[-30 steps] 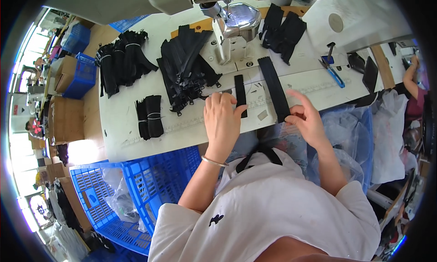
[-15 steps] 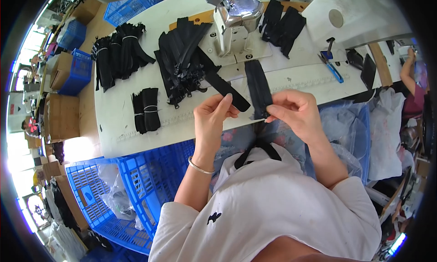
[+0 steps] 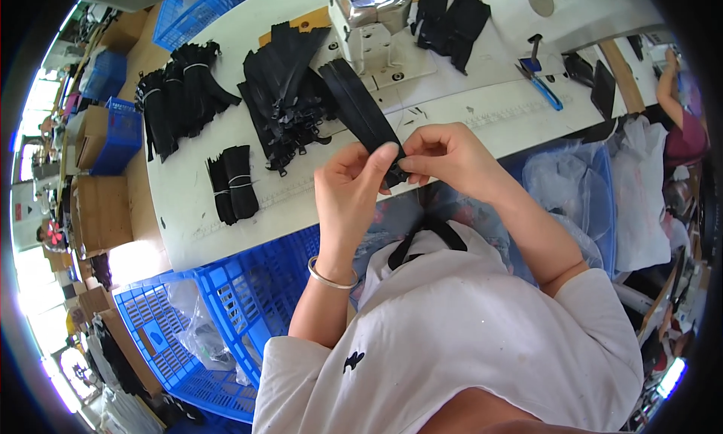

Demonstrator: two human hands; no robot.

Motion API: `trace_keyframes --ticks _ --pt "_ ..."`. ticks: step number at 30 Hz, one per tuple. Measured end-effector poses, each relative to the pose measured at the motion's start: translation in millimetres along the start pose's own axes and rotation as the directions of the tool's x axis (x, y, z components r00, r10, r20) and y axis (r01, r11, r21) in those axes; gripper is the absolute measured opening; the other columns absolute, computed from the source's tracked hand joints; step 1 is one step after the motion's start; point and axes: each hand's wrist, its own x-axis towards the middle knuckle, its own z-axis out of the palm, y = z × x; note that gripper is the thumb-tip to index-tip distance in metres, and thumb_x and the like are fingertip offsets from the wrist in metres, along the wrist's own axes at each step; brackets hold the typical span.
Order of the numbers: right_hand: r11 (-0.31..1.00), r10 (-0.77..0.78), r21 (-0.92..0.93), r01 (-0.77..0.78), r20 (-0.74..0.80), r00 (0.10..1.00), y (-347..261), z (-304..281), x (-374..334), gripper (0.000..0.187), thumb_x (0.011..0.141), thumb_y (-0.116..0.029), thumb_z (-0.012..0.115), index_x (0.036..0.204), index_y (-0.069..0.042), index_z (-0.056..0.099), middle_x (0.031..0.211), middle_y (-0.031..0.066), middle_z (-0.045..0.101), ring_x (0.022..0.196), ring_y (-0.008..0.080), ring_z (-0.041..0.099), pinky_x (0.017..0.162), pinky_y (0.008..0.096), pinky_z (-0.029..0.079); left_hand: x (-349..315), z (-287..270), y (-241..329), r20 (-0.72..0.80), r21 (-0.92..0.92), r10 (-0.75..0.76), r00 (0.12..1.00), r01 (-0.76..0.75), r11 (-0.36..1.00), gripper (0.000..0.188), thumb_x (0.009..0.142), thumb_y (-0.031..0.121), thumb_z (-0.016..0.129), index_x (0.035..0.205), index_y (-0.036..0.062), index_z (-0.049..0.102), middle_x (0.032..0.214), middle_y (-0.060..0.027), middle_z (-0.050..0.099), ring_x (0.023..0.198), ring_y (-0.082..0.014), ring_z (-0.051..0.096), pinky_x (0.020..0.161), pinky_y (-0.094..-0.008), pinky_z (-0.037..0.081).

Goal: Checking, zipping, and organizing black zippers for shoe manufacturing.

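Left hand [image 3: 343, 197]: your fingers [image 3: 382, 157] clamped on black zipper [image 3: 361, 106]
Right hand [image 3: 456, 159]: your fingers pinch its near end
Black zipper: runs ahead-left from your fingers, above bench [image 3: 184, 208]
Zipper pile [image 3: 280, 91]: left of your fingers

Blue crate [image 3: 230, 310] (clear bag [image 3: 202, 337] inside), cardboard box [image 3: 104, 214].

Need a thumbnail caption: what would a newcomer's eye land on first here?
First, the left hand and right hand, meeting at the lower end of a black zipper strip by the white table's near edge. Next, the heap of black zippers left of the sewing machine, and the bright blue crate at lower left.
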Motion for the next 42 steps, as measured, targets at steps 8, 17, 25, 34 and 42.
trace_keyframes --ticks 8,17,25,34,42 --pt "0.995 0.015 0.102 -0.018 0.024 1.0 -11.2 -7.5 -3.7 0.017 0.088 -0.015 0.065 0.089 0.002 0.063 0.073 0.0061 0.065 0.062 0.011 0.064 0.058 0.0222 0.053 5.0 8.2 4.7 0.007 0.009 -0.036 0.999 0.036 0.999 0.023 0.089 0.017 0.067 0.082 -0.0047 0.067 0.068 -0.0053 0.064 0.053 -0.0086 0.056 0.047 -0.0234 0.048" --pt "0.993 0.067 0.085 -0.077 0.111 0.992 -7.1 -10.0 -1.0 0.022 0.088 -0.019 0.066 0.08 0.002 0.066 0.067 0.0077 0.066 0.054 0.0106 0.063 0.05 0.02 0.051 4.5 10.8 3.1 0.013 0.0 -0.007 1.0 0.007 1.0 0.019 0.088 0.014 0.067 0.085 -0.0048 0.067 0.069 -0.0054 0.065 0.055 -0.0083 0.057 0.047 -0.0236 0.048" --pt "0.983 0.056 0.168 -0.071 0.094 0.994 -4.3 -9.2 4.3 0.019 0.087 -0.017 0.068 0.08 0.001 0.066 0.067 0.0065 0.065 0.056 0.0094 0.062 0.052 0.02 0.05 8.8 13.0 7.5 -0.022 0.026 0.024 0.999 -0.024 0.999 0.017 0.088 0.012 0.067 0.086 -0.0053 0.067 0.07 -0.0052 0.065 0.054 -0.0076 0.054 0.047 -0.0224 0.046" --pt "0.981 -0.057 0.187 0.056 0.0 0.998 -9.3 -5.9 3.3 0.017 0.087 -0.014 0.067 0.08 0.002 0.065 0.069 0.0059 0.065 0.059 0.0092 0.06 0.057 0.0215 0.049 17.9 20.8 17.3 -0.047 0.069 0.115 0.992 -0.112 0.991 0.02 0.089 0.016 0.067 0.08 -0.0024 0.065 0.07 -0.0033 0.062 0.053 -0.0066 0.052 0.046 -0.0221 0.043" --pt "0.946 -0.316 -0.143 0.291 -0.199 0.928 -44.0 6.4 -11.0 0.014 0.086 -0.011 0.066 0.085 0.003 0.066 0.065 0.0061 0.065 0.059 0.0086 0.061 0.054 0.0225 0.046 45.6 13.9 56.0 0.026 -0.068 0.256 0.966 -0.254 0.965 0.028 0.091 0.018 0.064 0.071 -0.0006 0.061 0.066 -0.0042 0.062 0.052 -0.0096 0.055 0.047 -0.0224 0.044"
